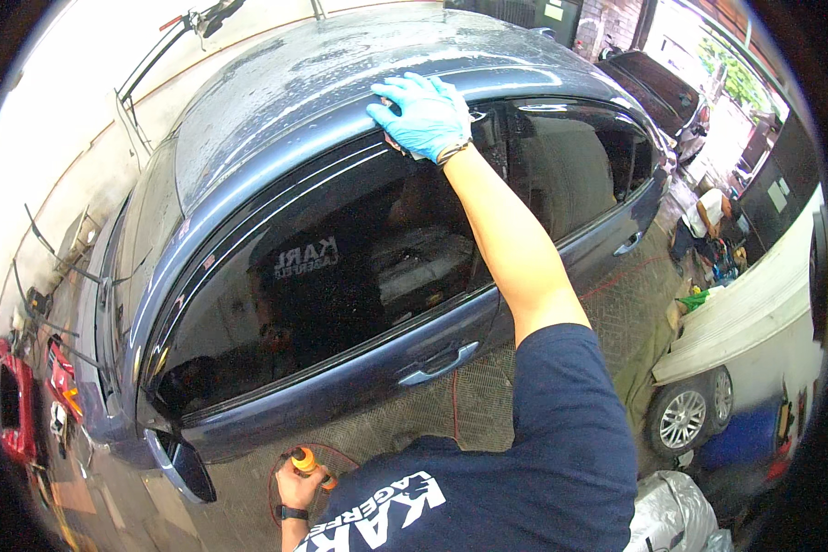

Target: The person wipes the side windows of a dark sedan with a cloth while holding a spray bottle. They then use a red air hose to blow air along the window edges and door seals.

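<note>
Your right hand (425,115), in a blue glove, lies flat and open-fingered on the roof edge of the dark blue car (340,55), just above the tinted side window (322,267); something pale shows under the palm, too hidden to name. Your left hand (296,483), bare with a dark wristband, hangs low by the front door and is closed around an orange-tipped tool (305,460). A thin red hose (454,405) runs down past the door handle (438,364) near it.
</note>
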A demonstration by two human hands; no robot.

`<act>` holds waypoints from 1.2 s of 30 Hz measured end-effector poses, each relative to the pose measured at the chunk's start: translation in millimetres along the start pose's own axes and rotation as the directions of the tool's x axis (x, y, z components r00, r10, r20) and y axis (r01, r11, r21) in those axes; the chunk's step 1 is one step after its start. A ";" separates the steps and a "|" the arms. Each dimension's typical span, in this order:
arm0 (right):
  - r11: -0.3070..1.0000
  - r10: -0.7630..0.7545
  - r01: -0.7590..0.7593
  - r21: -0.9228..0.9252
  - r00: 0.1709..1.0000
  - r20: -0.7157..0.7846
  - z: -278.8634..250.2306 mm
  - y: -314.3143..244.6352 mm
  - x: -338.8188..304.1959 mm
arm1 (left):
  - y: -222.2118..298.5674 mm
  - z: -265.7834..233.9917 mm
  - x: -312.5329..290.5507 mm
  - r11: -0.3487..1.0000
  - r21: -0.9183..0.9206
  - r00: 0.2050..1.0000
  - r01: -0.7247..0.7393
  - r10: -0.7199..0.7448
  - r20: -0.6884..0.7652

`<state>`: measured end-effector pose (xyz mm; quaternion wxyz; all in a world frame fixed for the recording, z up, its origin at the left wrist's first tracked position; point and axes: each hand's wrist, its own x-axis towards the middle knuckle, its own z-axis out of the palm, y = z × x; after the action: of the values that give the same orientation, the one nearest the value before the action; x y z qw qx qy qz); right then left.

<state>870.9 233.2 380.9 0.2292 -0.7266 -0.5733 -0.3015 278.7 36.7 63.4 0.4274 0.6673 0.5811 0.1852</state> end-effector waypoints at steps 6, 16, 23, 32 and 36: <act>0.981 0.093 -0.101 0.168 0.994 0.054 -18.6 -4.8 13.8 | 10.3 -18.0 -6.8 1.000 0.015 0.997 -0.008 0.009 -0.073; 0.989 0.042 -0.048 -0.139 0.998 -0.048 7.7 -151.5 16.8 | -36.4 -49.1 -42.0 0.997 -0.039 0.990 0.065 -0.070 -0.125; 0.965 -0.258 0.255 0.054 0.965 0.049 0.5 -342.4 -0.8 | -58.2 -75.7 -39.2 0.995 -0.089 0.994 0.048 -0.056 -0.094; 0.757 -0.484 0.351 0.551 0.868 0.111 12.6 -452.2 -69.2 | -63.7 -92.7 -34.0 0.995 -0.068 0.997 -0.071 0.070 -0.030; 0.697 -0.589 0.705 0.132 0.668 -0.455 22.9 -348.3 -71.2 | -79.4 -94.1 -36.0 0.993 -0.062 0.989 -0.105 0.098 -0.109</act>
<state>525.2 282.1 310.2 0.3178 -0.3560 -0.7782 -0.4082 150.4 33.3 63.2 0.4084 0.6705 0.5616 0.2612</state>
